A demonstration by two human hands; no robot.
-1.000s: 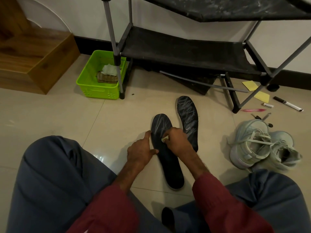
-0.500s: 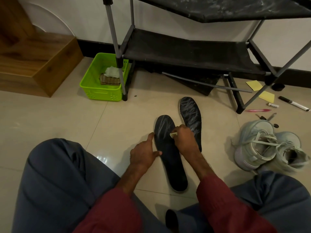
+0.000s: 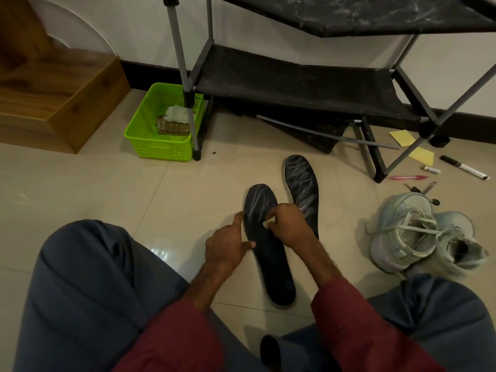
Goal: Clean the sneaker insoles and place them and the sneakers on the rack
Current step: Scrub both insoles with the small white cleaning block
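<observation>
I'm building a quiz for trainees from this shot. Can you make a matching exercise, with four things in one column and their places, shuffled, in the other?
Things:
1 near insole
2 sneakers
3 green basket
4 marker

Places:
A beside the rack's post
B beside the yellow notes
C under the right hand, which pinches a pale pad
D heaped by the person's right knee

Pairs: 1-C; 2-D; 3-A; 4-B
</observation>
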